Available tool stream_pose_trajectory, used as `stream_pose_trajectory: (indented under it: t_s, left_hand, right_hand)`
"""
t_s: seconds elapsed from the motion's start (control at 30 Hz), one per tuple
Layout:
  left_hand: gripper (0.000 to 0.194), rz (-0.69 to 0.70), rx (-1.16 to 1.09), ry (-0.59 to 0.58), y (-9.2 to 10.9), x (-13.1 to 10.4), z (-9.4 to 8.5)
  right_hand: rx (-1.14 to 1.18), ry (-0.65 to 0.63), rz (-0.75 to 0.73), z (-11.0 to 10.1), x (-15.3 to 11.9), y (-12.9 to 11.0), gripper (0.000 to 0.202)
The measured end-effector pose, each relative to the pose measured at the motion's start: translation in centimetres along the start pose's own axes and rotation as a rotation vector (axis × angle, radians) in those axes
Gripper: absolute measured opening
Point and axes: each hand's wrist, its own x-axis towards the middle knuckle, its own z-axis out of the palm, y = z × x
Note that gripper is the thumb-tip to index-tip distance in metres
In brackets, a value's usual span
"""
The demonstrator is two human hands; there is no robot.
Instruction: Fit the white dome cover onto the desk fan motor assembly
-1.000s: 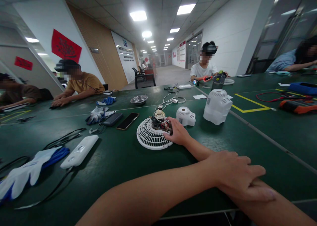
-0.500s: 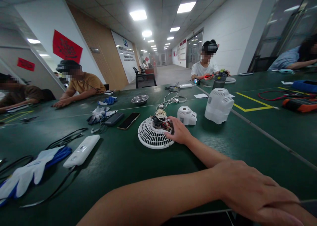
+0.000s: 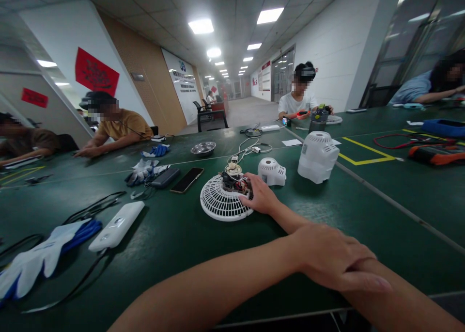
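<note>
My right hand rests at the right side of a partly opened electric fan, its thumb and forefinger around the fan's exposed motor and wiring. Under these lies a white round fan grille, flat on the table. A white cord runs from the motor towards the back. My left hand is laid across my right forearm, its fingers wrapped over it. Beside my right hand stands a small white motor cover. Further right is a larger white plastic housing.
Left of the fan lie a phone, a dark power bank, a white device with a cable and work gloves. A metal bowl sits behind. Several people sit around the green table.
My left hand has slid along my right forearm towards the right wrist, to the left in view. My right hand stays at the fan. The view has shifted slightly.
</note>
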Motion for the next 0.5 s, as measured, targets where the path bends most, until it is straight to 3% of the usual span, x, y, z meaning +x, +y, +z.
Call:
stream_pose_trajectory:
  t_s: [0.1,0.33,0.43,0.5]
  left_hand:
    - [0.074,0.055,0.007,-0.004,1.3,0.8,0.0]
    - [0.056,-0.003,0.249,0.182,1.1,0.3,0.2]
    - [0.043,-0.003,0.413,0.314,0.4,-1.4,-0.1]
    - [0.039,-0.033,0.484,0.418,-0.9,-4.1,-0.4]
  right_hand:
    - [0.002,0.01,-0.012,0.1,0.0,0.1,0.07]
    - [0.014,0.01,0.003,0.1,0.0,0.0,0.07]
    - [0.024,0.009,-0.016,-0.3,-0.4,0.4,0.071]
    - [0.037,0.028,-0.021,-0.9,-0.9,0.9,0.07]
